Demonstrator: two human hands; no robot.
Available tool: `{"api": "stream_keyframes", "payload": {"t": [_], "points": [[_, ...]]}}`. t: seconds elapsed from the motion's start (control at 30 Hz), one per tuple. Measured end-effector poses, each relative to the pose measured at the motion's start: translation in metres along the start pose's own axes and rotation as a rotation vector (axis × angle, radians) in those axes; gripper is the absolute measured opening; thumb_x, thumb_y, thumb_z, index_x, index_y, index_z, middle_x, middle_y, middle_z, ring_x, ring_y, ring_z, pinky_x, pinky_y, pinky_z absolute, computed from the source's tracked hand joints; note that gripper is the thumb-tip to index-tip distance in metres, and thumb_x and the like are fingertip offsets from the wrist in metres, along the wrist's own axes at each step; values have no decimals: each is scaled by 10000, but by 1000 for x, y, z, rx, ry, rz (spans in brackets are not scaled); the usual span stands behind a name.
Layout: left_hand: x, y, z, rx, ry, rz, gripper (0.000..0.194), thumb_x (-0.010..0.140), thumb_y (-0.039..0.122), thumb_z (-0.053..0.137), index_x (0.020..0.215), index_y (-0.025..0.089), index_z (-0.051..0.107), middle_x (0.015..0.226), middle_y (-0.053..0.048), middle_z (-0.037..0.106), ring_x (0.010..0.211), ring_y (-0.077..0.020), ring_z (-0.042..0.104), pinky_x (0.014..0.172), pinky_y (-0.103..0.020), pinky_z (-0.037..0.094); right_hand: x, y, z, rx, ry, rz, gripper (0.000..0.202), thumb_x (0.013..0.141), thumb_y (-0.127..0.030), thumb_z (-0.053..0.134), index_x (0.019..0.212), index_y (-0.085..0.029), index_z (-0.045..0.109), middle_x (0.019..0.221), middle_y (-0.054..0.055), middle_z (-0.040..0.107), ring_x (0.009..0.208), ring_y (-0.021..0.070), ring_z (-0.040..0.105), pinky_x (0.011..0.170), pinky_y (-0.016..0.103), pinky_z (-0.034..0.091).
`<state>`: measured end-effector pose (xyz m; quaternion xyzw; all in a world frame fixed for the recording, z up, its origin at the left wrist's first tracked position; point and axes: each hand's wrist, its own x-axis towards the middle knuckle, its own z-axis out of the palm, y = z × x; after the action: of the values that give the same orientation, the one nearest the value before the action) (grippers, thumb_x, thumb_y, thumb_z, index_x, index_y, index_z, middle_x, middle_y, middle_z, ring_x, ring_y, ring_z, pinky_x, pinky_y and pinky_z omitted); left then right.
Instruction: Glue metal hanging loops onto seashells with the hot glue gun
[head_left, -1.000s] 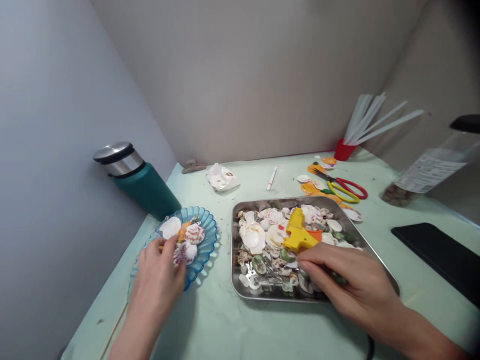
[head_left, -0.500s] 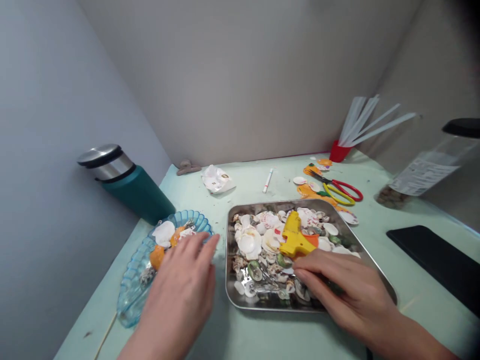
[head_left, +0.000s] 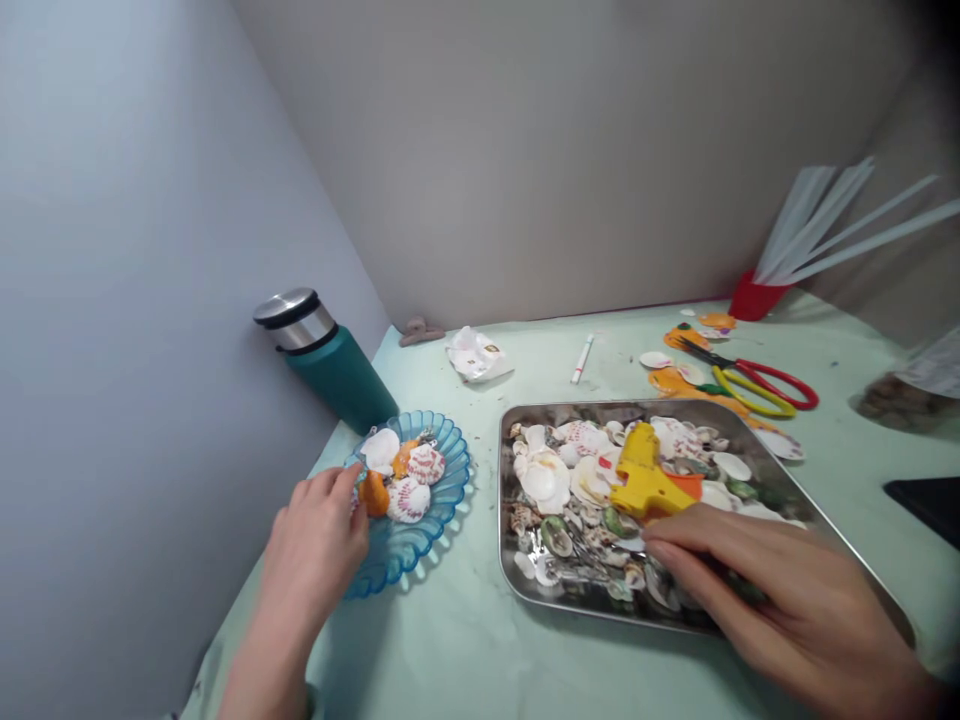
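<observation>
My left hand (head_left: 319,535) is at the left side of a blue scalloped plate (head_left: 450,480), its fingers curled in beside an orange shell (head_left: 373,494). Whatever its fingertips close on is mostly hidden. White and speckled shells (head_left: 410,499) lie on the plate. Over the metal tray (head_left: 570,606), my right hand (head_left: 780,590) has thumb and forefinger pressed together. A small white piece (head_left: 632,544) shows at those fingertips; I cannot tell whether it is held. Just above them, a yellow glue gun (head_left: 645,480) lies on the tray's mixed shells (head_left: 546,482).
A teal bottle (head_left: 341,380) stands behind the plate. Farther back lie a crumpled white wrapper (head_left: 477,356) and a white marker (head_left: 582,360). Scissors (head_left: 757,385) rest on orange shells at right, near a red cup (head_left: 756,297) of glue sticks. A black object (head_left: 926,505) lies at the right edge.
The view has turned left, so the scene sits farther right. My left hand has moved left over the plate, and its fingers have curled in. My right hand stays beside the glue gun.
</observation>
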<state>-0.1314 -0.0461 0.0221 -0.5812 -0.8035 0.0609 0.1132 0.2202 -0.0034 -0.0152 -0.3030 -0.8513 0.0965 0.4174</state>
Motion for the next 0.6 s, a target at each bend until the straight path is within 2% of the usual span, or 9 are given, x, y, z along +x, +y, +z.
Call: {"api": "stream_keyframes", "payload": {"t": [0.1, 0.2, 0.3, 0.43, 0.6], "points": [[-2, -8, -2, 79, 2, -76, 440, 870, 229, 360, 1258, 157, 554, 1237, -151, 610, 1084, -360, 542, 777, -471, 475, 0, 0, 0, 1, 3, 0, 96, 891, -191, 539, 938, -229, 614, 818, 36, 736, 650, 199, 698, 557, 279, 541], [-4, -13, 2, 36, -82, -23, 446, 875, 227, 355, 1270, 142, 543, 1225, -141, 623, 1093, -330, 545, 826, -435, 463, 0, -1, 0, 5, 7, -5, 92, 898, -198, 534, 942, -226, 609, 810, 41, 735, 654, 201, 698, 569, 281, 545], [-4, -9, 9, -2, -149, 16, 439, 872, 238, 381, 1275, 137, 523, 1197, -139, 642, 1097, -310, 557, 849, -406, 455, -1, -1, 0, 10, 4, 8, 95, 896, -189, 537, 940, -229, 610, 812, 39, 734, 659, 199, 698, 576, 282, 547], [-2, 0, 16, 26, -141, -75, 485, 867, 245, 374, 1327, 102, 430, 1169, -193, 637, 1096, -341, 568, 795, -441, 464, -2, 0, 0, 22, -2, 15, 102, 889, -163, 545, 937, -218, 617, 810, 37, 732, 646, 183, 695, 575, 273, 539], [-1, -1, 19, 91, -132, -42, 497, 866, 189, 293, 1325, 36, 404, 1193, -229, 605, 1099, -364, 565, 801, -501, 461, -2, -2, -1, 29, -13, 22, 111, 896, -139, 526, 934, -202, 609, 811, 50, 730, 662, 176, 693, 578, 265, 525]]}}
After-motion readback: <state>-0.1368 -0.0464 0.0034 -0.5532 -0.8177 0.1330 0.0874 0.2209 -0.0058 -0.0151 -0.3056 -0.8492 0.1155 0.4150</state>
